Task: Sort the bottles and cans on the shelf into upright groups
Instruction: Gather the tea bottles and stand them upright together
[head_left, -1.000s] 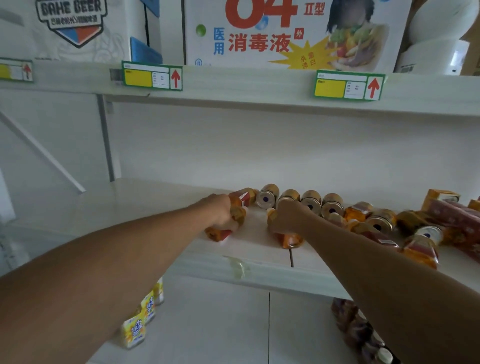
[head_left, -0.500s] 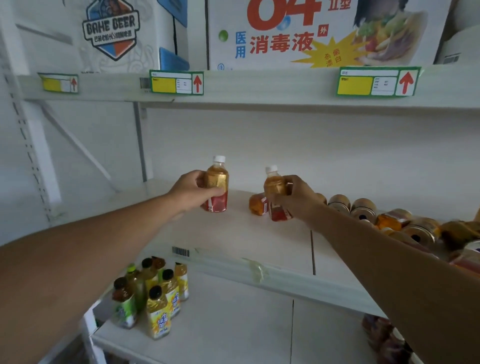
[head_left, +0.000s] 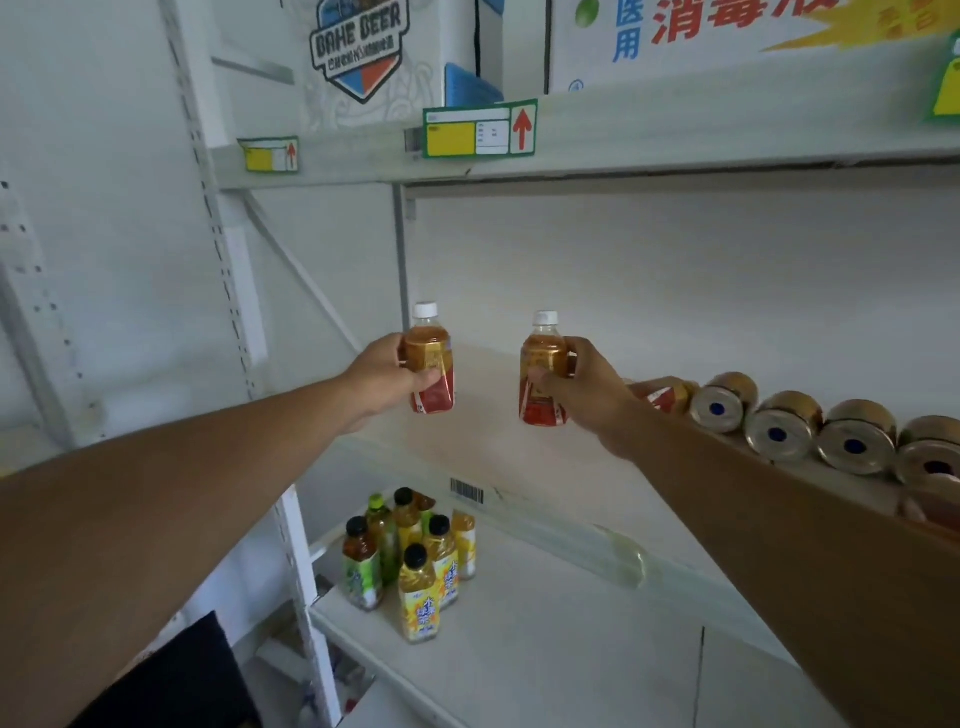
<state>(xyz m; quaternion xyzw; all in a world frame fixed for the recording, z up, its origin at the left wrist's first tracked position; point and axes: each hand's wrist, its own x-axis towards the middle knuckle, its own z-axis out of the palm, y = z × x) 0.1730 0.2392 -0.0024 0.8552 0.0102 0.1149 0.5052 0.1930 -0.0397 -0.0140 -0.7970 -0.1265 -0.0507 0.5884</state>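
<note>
My left hand (head_left: 387, 375) grips a small tea bottle (head_left: 430, 358) with a white cap and a gold and red label, held upright above the left part of the middle shelf (head_left: 498, 457). My right hand (head_left: 584, 387) holds a matching bottle (head_left: 540, 371), also upright, a little to the right. Behind my right hand a similar bottle (head_left: 662, 397) lies on its side. Several gold cans (head_left: 784, 428) lie on their sides in a row along the shelf to the right, partly hidden by my right forearm.
On the lower shelf (head_left: 545, 649) several upright bottles with dark caps and yellow or green labels (head_left: 418, 592) stand in a cluster at the left. The upper shelf edge (head_left: 675, 130) carries price tags, with cardboard boxes (head_left: 363, 57) above. A white upright post (head_left: 228, 312) stands left.
Both hands picked up bottles that lay on the shelf, turned them upright and carried them leftward. The view has swung left and closer.
</note>
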